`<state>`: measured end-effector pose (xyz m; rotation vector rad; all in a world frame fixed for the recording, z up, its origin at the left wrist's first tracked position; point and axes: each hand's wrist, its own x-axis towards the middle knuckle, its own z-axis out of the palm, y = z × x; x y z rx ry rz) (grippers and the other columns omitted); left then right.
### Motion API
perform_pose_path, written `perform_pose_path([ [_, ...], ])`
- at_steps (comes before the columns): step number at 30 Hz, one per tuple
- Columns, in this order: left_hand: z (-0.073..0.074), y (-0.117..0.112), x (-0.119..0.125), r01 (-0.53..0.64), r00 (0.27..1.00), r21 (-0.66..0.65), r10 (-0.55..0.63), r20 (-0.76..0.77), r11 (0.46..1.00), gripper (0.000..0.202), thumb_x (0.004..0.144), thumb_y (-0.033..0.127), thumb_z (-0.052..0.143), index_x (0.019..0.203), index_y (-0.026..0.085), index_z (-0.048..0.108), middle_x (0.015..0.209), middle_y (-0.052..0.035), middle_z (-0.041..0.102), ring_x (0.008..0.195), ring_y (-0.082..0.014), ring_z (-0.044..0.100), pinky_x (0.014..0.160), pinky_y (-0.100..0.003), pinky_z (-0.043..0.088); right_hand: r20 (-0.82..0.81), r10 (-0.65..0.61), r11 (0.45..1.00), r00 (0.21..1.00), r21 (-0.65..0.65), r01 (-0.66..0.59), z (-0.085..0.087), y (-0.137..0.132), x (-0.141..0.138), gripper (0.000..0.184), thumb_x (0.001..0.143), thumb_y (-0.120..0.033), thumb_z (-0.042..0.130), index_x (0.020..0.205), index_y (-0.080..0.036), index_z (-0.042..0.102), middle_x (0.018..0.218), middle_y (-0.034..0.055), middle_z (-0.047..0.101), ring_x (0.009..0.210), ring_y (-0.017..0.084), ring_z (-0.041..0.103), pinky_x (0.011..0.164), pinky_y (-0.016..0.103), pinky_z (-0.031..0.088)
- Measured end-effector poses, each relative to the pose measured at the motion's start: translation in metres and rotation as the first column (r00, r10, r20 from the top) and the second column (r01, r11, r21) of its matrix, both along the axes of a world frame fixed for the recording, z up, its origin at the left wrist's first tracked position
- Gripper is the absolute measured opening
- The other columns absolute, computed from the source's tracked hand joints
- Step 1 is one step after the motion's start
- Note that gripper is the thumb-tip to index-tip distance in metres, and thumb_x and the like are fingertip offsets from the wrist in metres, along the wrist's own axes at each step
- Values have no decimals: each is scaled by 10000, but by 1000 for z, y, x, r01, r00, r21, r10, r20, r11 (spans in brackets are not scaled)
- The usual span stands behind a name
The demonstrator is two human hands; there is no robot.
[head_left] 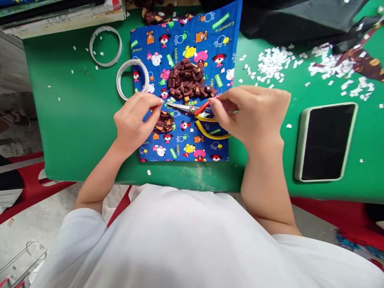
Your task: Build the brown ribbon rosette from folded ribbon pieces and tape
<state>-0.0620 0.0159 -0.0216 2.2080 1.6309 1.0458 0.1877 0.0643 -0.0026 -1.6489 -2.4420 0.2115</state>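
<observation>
My left hand [136, 118] is closed in a pinch, with a tiny white paper piece [162, 101] showing at its fingertips. My right hand [252, 110] grips a pair of scissors [192, 109] with red and yellow handles. The blades point left, toward the left fingertips. Both hands are over a blue cloth [186, 150] printed with cartoon animals. On the cloth lies a heap of small dark brown cut pieces [187, 80]. A smaller brown pile [165, 122] is partly hidden behind my left hand.
Two tape rings, one [120, 48] on the green table [72, 128] and another [147, 78] overlapping the cloth, are at left. Rightward lie white paper bits [273, 62] and a phone [327, 142]. Black material [288, 20] and stacked books [66, 20] are at the back.
</observation>
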Motion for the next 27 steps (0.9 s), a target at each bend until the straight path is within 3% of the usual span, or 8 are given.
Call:
perform_pose_path([
  [3, 1, -2, 6, 16, 1000, 15, -16, -5, 1000, 114, 945, 278, 536, 959, 221, 634, 910, -2, 702, 911, -130, 685, 869, -287, 560, -109, -42, 993, 993, 105, 54, -7, 0, -4, 313, 936, -401, 448, 800, -187, 632, 712, 59, 663, 672, 185, 599, 580, 326, 367],
  [7, 4, -4, 13, 18, 1000, 111, -17, -5, 994, 86, 911, 199, 564, 905, 206, 649, 850, 21, 709, 813, -105, 676, 775, -255, 545, -203, 75, 985, 976, 166, -41, -17, 1, -5, 255, 954, -400, 472, 852, -225, 627, 966, 82, 692, 929, 253, 615, 804, 448, 474],
  [11, 7, -2, 17, 18, 1000, 157, -18, -2, 987, 93, 890, 176, 573, 859, 208, 654, 797, 32, 709, 738, -99, 670, 694, -247, 531, -269, 129, 987, 954, 125, -98, -25, 2, -4, 213, 957, -400, 480, 951, -261, 641, 1075, 75, 696, 1047, 296, 601, 901, 513, 467],
  [16, 10, -1, 19, 32, 996, 165, -45, 79, 986, 88, 865, 148, 600, 861, 218, 654, 792, 42, 713, 697, -95, 661, 651, -236, 522, -342, 98, 992, 935, 111, -64, -29, 3, -2, 243, 987, -330, 425, 1030, -245, 648, 1087, 92, 704, 1040, 276, 625, 903, 504, 471],
  [23, 10, -5, 20, 21, 995, 59, -26, 91, 998, 77, 879, 211, 589, 863, 227, 663, 762, 34, 683, 712, -118, 652, 684, -274, 530, -462, 64, 994, 885, 107, -16, -30, 3, 1, 187, 969, -308, 478, 1044, -282, 648, 1110, 79, 704, 1071, 272, 616, 951, 504, 458],
  [27, 9, -5, 20, 13, 996, 28, -15, 88, 1000, 89, 883, 225, 579, 852, 220, 662, 770, 27, 684, 705, -114, 637, 692, -279, 529, -466, 73, 996, 882, 84, -38, -32, 2, -2, 153, 961, -319, 505, 954, -269, 649, 1124, 75, 704, 1117, 286, 590, 967, 534, 442],
])
